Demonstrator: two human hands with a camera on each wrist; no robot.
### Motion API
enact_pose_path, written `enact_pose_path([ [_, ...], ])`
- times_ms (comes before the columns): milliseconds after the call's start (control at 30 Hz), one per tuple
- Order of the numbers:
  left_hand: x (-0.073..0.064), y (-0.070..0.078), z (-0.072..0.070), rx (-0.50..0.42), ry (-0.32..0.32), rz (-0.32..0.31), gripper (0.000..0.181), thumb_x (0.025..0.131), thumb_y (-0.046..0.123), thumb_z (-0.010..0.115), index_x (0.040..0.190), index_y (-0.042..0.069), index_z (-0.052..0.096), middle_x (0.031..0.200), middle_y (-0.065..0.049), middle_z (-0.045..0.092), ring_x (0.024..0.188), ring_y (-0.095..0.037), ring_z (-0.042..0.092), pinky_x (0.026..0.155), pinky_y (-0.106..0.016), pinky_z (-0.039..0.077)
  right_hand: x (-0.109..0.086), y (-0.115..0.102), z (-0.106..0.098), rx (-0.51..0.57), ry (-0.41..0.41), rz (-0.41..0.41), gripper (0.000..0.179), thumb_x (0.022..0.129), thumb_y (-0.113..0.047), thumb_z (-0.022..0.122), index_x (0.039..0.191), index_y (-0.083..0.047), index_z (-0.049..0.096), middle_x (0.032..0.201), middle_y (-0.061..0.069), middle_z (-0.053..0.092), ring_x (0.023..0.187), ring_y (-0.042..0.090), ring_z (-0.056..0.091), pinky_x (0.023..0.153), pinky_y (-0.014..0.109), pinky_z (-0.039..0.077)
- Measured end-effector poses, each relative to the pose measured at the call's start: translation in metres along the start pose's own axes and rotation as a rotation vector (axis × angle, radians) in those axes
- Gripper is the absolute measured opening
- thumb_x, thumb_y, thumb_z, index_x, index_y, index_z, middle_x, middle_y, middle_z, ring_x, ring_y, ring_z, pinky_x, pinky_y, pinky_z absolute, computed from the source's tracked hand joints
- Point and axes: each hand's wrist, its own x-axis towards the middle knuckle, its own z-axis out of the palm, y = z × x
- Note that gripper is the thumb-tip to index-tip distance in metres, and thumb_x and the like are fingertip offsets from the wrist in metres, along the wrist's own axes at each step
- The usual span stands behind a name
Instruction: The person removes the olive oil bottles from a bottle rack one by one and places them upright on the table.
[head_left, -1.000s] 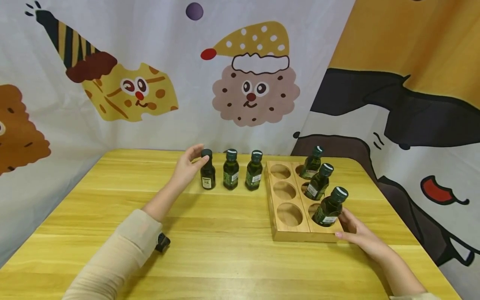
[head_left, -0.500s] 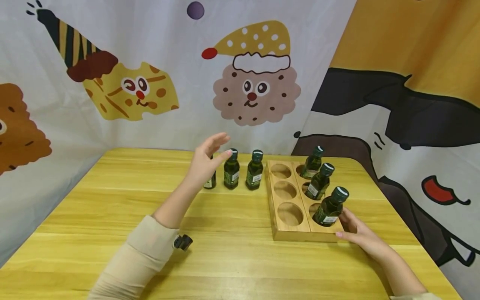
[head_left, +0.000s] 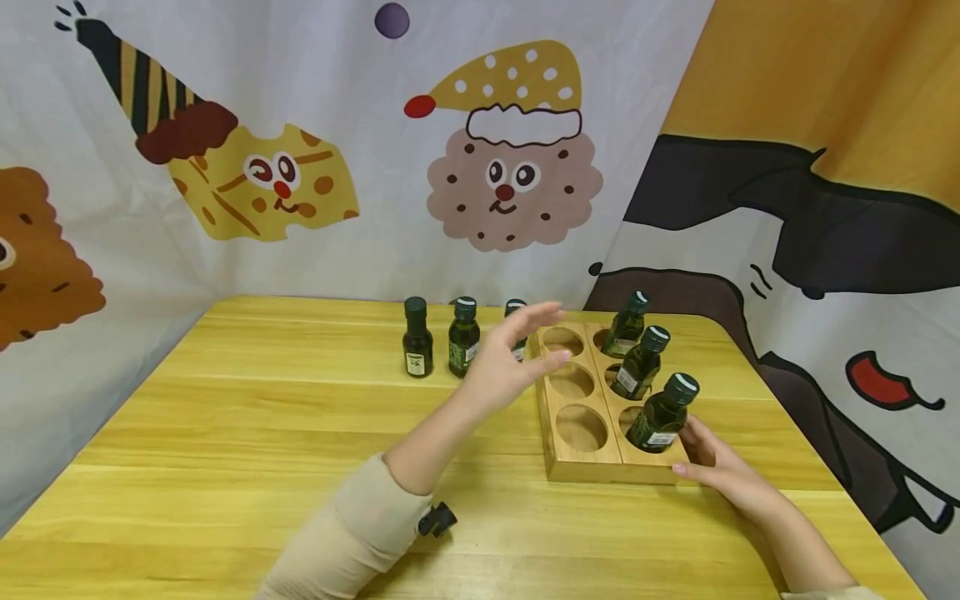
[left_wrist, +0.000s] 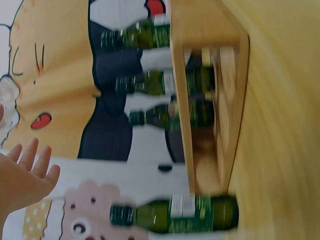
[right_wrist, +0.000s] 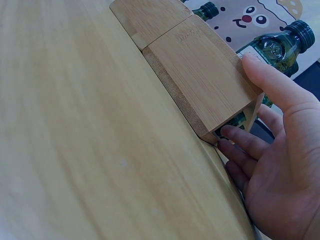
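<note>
My left hand (head_left: 506,362) hovers in front of the third standing bottle (head_left: 515,307), partly hiding it, with fingers extended and nothing held. Its fingertips reach over the left edge of a wooden bottle rack (head_left: 621,473). Two more small green glass bottles, a darker slim one (head_left: 417,354) and a squarer one (head_left: 463,342), stand to its left. In the rack's right column sit a back bottle (head_left: 626,325), a middle bottle (head_left: 637,367) and a front bottle (head_left: 660,421), each tilted. My right hand (right_wrist: 280,155) holds the rack's near right corner, thumb by the front bottle.
The left column of the rack has three round holes, such as the front hole (head_left: 581,427), without bottles. A yellow wood-grain table (head_left: 225,433) lies beneath. Behind it hangs a cartoon-printed cloth (head_left: 315,67). A small black device (head_left: 437,520) is on the left cuff.
My left hand has left the leftmost bottle, empty, and swept right past the middle one to the rack's left edge. The right hand, the rack and the bottles stay put.
</note>
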Motion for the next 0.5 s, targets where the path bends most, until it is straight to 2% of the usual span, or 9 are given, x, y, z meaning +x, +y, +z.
enact_pose_path([
  [100, 0.001, 0.001, 0.021, -0.009, -0.037, -0.027, 0.056, 0.086, 0.021, 0.074, 0.137, 0.017, 0.051, 0.129, 0.005, 0.058, 0.119, -0.010, 0.050, 0.102, -0.038, 0.037, 0.000, 0.000, 0.000, 0.011, -0.002, -0.011, 0.079, 0.091, 0.001, 0.055, 0.153, -0.002, 0.006, 0.149, 0.036, 0.016, 0.126, -0.011, 0.027, 0.095, 0.007, 0.025],
  [233, 0.002, -0.001, 0.049, -0.003, -0.088, -0.024, 0.055, 0.086, 0.022, 0.074, 0.136, 0.017, 0.052, 0.129, 0.008, 0.058, 0.119, -0.005, 0.048, 0.101, -0.034, 0.037, -0.001, 0.000, 0.000, 0.007, -0.001, -0.009, 0.078, 0.091, 0.000, 0.056, 0.153, -0.001, 0.007, 0.149, 0.035, 0.016, 0.125, -0.011, 0.027, 0.095, 0.007, 0.026],
  [367, 0.002, -0.009, 0.072, -0.012, -0.121, -0.006, 0.053, 0.087, 0.021, 0.073, 0.136, 0.015, 0.052, 0.128, 0.007, 0.058, 0.118, -0.003, 0.049, 0.100, -0.030, 0.038, -0.001, 0.000, 0.000, 0.001, -0.002, -0.007, 0.077, 0.092, 0.000, 0.055, 0.153, -0.002, 0.008, 0.149, 0.035, 0.017, 0.125, -0.011, 0.028, 0.094, 0.008, 0.026],
  [500, 0.003, -0.018, 0.090, -0.038, -0.149, -0.052, 0.054, 0.088, 0.025, 0.072, 0.137, 0.014, 0.051, 0.129, 0.008, 0.057, 0.118, -0.003, 0.048, 0.098, -0.027, 0.040, -0.001, -0.001, 0.000, 0.001, -0.002, -0.001, 0.077, 0.092, 0.000, 0.055, 0.153, -0.002, 0.008, 0.149, 0.035, 0.016, 0.124, -0.012, 0.027, 0.094, 0.008, 0.026],
])
